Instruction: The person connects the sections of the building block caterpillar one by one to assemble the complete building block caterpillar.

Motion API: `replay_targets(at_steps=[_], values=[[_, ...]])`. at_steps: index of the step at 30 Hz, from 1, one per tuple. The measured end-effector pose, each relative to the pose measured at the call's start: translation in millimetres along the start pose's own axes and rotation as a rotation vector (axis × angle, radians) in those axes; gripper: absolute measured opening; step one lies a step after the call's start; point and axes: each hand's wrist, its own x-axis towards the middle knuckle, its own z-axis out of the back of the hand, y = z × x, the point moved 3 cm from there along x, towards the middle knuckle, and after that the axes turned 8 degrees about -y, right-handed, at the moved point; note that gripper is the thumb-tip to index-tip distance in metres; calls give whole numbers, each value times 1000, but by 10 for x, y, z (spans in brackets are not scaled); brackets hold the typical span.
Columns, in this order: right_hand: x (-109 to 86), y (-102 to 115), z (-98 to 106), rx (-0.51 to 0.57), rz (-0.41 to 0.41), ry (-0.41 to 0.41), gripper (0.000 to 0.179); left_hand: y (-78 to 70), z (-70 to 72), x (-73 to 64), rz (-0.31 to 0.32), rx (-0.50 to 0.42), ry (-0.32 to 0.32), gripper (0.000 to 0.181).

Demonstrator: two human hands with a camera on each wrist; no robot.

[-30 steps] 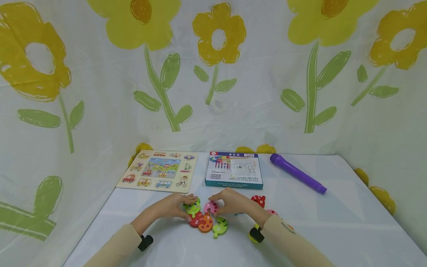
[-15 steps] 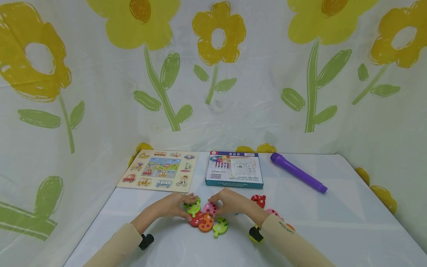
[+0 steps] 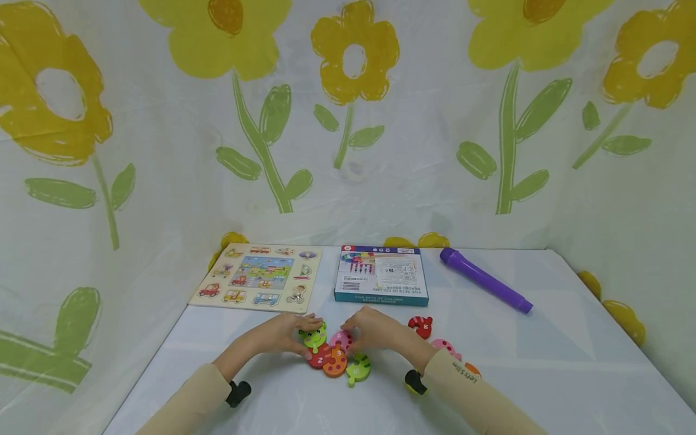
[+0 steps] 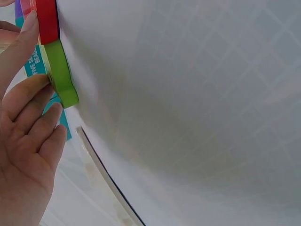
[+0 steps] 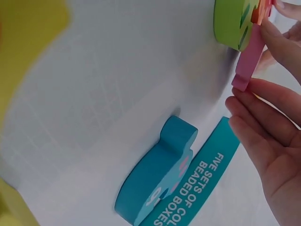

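Observation:
My left hand (image 3: 276, 335) holds the row's end: its fingers are at the green caterpillar-head puzzle piece (image 3: 313, 339) and its thumb touches the red piece marked 2 (image 3: 321, 359). An orange spotted piece marked 3 (image 3: 335, 362) adjoins the red one. Between thumb and fingers, my right hand (image 3: 377, 331) pinches a pink spotted piece (image 3: 341, 339) against the orange piece. A green striped piece (image 3: 357, 370) lies just right of the orange one. In the right wrist view, fingertips (image 5: 242, 94) touch the pink piece's lower end.
Loose pieces lie to the right: red (image 3: 421, 327), pink (image 3: 446, 347) and orange (image 3: 472, 368), partly behind the right forearm. A blue piece (image 5: 160, 169) shows in the right wrist view. Behind are a picture puzzle board (image 3: 217, 296), a teal-edged box (image 3: 380, 299) and a purple microphone-shaped stick (image 3: 486, 282).
The pink piece has shifted slightly left and down, closer to the orange piece, with my right hand. My left hand stays in place.

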Motion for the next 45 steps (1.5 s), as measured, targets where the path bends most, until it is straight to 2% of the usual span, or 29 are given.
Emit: replay_targets(at_steps=[5,11,21,29,45], values=[[3,-12,-17,-28,16,6,47,-12,4,1,-13,16,2,67],[0,-66,-21,31,19,15,47,-7,-19,-14,-29,40,-2,68],[-9,-114,-1,80,22,32,37,-19,-37,-53,8,-7,3,69],[-45,-116,-8,77,40,30,37,-23,-46,-43,30,-19,2,68],[-366,11,13,94,13,-66,43,2,-58,-40,52,-51,-4,70]])
